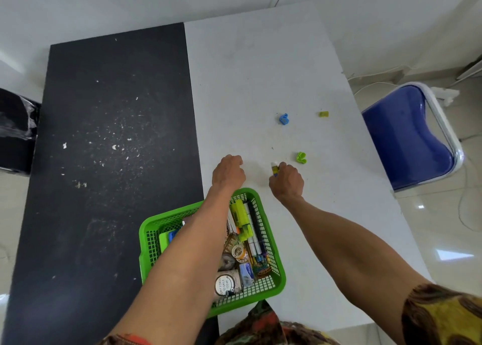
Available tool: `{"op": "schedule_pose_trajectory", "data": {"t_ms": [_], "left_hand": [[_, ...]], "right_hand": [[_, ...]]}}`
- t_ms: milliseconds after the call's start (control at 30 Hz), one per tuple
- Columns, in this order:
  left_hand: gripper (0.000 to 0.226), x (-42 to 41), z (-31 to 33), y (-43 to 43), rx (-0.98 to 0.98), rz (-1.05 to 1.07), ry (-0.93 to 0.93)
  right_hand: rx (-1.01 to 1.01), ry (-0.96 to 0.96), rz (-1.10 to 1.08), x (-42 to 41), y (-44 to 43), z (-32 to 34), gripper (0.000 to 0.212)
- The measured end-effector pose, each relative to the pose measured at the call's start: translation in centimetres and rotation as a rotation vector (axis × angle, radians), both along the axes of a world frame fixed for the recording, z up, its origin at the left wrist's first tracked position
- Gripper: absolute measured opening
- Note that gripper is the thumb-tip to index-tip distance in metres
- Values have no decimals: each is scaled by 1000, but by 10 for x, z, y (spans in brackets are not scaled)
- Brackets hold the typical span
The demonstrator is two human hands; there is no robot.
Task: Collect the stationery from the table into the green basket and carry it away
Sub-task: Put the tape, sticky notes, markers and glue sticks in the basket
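The green basket (277, 271) sits at the near edge of the white table (260, 78), holding highlighters, pens, tape rolls and other stationery. My right hand (287, 180) grips a small white, yellow and blue item (274, 169) on the table just beyond the basket. My left hand (229, 172) has its fingers curled over the table past the basket's far rim; whether it holds anything is hidden. Loose on the white table lie a green sharpener (301, 158), a blue sharpener (284, 119) and a small yellow-green sharpener (323, 114).
A black table (104, 136) speckled with white crumbs adjoins the white one on the left. A blue chair (407, 136) stands at the right edge. A dark bin (15, 128) is at far left. White cables lie on the tiled floor.
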State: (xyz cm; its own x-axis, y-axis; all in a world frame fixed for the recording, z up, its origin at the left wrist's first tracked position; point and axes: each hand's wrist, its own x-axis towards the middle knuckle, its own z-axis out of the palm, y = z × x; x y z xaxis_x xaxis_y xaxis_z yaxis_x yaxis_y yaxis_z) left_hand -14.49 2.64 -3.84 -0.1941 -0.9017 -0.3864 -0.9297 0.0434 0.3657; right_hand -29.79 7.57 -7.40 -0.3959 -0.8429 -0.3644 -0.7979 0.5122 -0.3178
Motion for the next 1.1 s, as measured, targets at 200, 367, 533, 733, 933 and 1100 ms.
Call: {"op": "schedule_pose_trajectory", "data": {"t_ms": [200, 367, 533, 733, 933, 1100], "left_hand": [[33, 34, 31, 8, -97, 80, -10], [32, 59, 47, 27, -171, 148, -17], [31, 79, 46, 50, -185, 187, -32], [25, 100, 39, 65, -189, 202, -21], [22, 114, 30, 72, -187, 202, -7], [22, 121, 26, 74, -178, 197, 1]], "right_hand": [[-194, -33, -34, 29, 0, 41, 23], [-281, -118, -5, 70, 16, 66, 25], [-268, -166, 79, 116, 56, 62, 28], [-188, -210, 149, 159, 102, 43, 36], [-95, -165, 182, 178, 111, 34, 31], [-55, -164, 145, 182, 111, 27, 29]]}}
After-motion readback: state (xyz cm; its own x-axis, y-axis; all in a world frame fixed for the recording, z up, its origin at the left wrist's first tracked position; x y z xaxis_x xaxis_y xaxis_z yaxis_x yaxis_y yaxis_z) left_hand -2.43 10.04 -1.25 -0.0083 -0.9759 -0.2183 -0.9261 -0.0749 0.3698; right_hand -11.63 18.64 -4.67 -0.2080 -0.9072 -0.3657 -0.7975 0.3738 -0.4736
